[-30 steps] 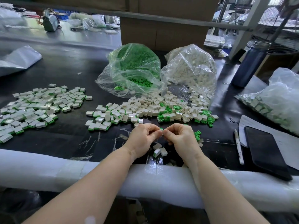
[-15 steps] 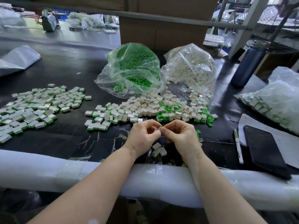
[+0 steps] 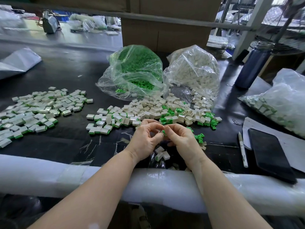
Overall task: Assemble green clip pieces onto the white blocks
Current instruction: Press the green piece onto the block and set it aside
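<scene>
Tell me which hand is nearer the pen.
Right. The right hand works just left of the pen; the left hand sits farther left, beyond the right.

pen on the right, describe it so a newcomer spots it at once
Start at the black phone lying on white paper at the table's right edge. Just to its left lies the pen, slim and white, pointing away from the person, the only long thin thing there.

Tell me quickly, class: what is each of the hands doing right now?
Left hand: fingers curled, pinching the small green plastic clip piece.
Right hand: fingers curled, pinching the same clip from the other side.
</scene>
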The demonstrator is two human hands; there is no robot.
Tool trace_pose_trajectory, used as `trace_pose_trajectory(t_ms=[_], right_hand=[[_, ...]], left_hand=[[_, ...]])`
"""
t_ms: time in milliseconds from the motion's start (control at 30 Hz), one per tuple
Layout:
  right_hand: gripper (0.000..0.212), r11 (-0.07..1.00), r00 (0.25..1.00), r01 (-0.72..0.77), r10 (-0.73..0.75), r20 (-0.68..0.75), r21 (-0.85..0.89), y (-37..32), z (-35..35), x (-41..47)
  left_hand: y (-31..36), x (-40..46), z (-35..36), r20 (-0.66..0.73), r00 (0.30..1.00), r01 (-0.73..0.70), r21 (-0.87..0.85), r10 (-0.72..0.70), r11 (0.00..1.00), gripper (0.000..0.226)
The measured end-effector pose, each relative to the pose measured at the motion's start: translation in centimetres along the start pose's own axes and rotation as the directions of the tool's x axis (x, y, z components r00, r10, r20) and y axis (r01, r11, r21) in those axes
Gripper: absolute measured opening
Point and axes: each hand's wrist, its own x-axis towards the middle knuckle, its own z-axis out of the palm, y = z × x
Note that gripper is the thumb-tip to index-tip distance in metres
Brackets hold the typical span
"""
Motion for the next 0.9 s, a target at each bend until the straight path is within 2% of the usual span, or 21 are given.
trace_pose_trajectory(t_ms=[133, 500, 900], right_hand=[[0.019, 0.999, 0.997, 0.013, -0.008, 0.083, -0.052, -0.18, -0.01, -0.16], [0.015, 0.999, 0.999, -0.014, 0.012, 0.034, 0.038, -0.36, -0.35, -0.25], [0.013, 0.996, 0.999, -0.047, 0.046, 0.013, 0.08, -0.35, -0.39, -0.32]], left_hand=[[0.13, -0.14, 0.02, 0.057, 0.998, 0.004, 0.008, -0.004, 1.0, 0.014], [0.17, -0.31, 0.33, 0.13, 0.99, -0.076, 0.132, 0.059, 0.988, 0.023], [-0.04, -0.26, 0.51, 0.142, 0.988, -0.085, 0.181, 0.059, 0.98, 0.02]])
